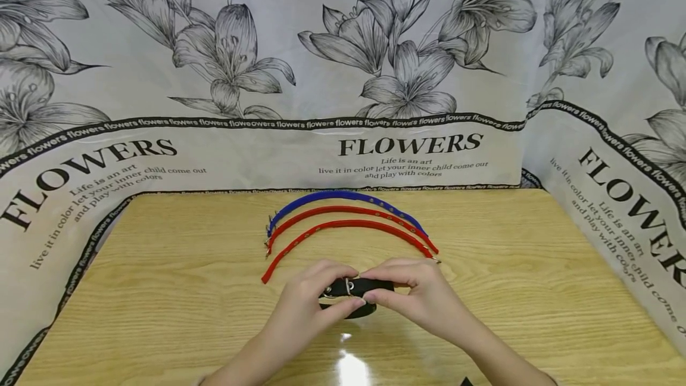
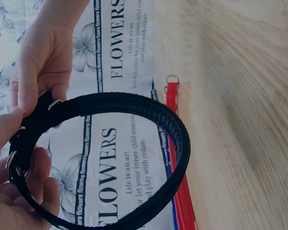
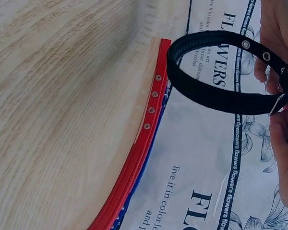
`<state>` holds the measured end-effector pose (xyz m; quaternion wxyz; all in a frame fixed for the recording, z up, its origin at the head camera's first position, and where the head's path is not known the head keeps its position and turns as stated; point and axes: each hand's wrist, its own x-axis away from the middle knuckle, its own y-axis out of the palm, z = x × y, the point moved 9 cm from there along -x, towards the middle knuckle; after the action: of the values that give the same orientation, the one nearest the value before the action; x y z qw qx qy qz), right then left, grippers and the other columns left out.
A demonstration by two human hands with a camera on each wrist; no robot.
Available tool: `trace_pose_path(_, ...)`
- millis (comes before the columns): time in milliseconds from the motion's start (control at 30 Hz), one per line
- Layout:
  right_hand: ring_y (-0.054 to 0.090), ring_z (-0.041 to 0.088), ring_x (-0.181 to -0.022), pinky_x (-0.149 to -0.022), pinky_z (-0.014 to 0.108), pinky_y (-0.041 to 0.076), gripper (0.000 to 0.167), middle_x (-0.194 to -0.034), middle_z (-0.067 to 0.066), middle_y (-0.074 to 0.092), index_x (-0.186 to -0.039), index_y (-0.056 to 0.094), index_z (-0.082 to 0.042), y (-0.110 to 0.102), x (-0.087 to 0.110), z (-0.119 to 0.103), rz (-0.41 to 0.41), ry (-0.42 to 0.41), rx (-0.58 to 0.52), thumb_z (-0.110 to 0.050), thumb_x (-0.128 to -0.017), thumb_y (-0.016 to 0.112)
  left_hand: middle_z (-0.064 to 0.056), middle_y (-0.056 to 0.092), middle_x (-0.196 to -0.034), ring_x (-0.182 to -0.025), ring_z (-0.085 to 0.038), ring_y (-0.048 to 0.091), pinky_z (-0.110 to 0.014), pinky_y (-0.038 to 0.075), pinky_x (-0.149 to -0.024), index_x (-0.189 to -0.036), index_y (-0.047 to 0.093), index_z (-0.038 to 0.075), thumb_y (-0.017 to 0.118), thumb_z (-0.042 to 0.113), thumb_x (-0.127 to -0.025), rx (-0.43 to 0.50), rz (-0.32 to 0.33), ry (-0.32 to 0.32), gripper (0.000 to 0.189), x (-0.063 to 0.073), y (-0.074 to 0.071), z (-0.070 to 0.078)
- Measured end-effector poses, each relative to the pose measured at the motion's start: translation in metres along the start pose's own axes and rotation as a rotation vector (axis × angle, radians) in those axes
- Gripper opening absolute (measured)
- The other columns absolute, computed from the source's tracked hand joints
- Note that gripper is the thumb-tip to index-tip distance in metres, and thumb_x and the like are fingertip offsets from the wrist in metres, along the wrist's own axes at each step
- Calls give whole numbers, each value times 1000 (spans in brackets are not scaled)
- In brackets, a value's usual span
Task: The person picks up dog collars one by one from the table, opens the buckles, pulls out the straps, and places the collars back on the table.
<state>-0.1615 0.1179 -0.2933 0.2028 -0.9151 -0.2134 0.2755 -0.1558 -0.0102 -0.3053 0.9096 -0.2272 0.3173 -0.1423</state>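
Observation:
A black collar [image 1: 377,286], bent into a loop, is held between both hands above the table. At its metal buckle [image 1: 349,286], my left hand [image 1: 308,298] pinches the strap between thumb and fingers. Just right of the buckle, the strap's end part is pinched by my right hand [image 1: 423,293]. In the left wrist view the collar's loop [image 2: 180,143] hangs in a wide ring away from the fingers. The right wrist view shows metal eyelets [image 3: 266,56] along the strap near the buckle.
Beyond the hands, a blue collar [image 1: 332,194] and two red collars, the middle one [image 1: 332,210] and the nearest one [image 1: 354,223], lie in nested arcs on the wooden table [image 1: 161,290]. A flower-printed cloth [image 1: 268,153] stands behind and beside the table.

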Motion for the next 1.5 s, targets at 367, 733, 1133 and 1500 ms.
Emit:
trace_pose_path(367,64,12,-84,-61,25,52,19,-92,-3,70,-99,72,-11,0,-2,-5,-13,-8,-1,-9,-80,72,4,65,-91,-84,-8,59,-20,51,-67,-93,67,11,77,16,-77,13,46,-49,20,2,-7,-3)
trace_pose_path(733,64,10,-82,-63,21,50,22,-91,-2,70,-98,71,-10,-12,0,-19,8,-108,104,-2,-78,73,7,60,-82,-72,-5,53,-12,45,-62,-86,63,12,73,5,-73,-72,71,158,18,10,-16,7)
trace_pose_path(1133,62,12,-82,-60,22,47,23,-91,-1,70,-97,72,-9,-19,-1,-15,15,-59,51,0,-76,74,6,65,-86,-75,-5,56,-21,49,-63,-92,66,11,74,8,-78,54,45,42,17,13,-21,-6)
trace_pose_path(1500,63,10,-75,-53,21,47,22,-90,1,69,-97,71,-8,-16,0,-5,12,-35,18,0,-76,74,5,67,-91,-78,-7,59,-21,50,-60,-95,68,14,75,11,-79,89,50,-32,17,14,-23,-11)
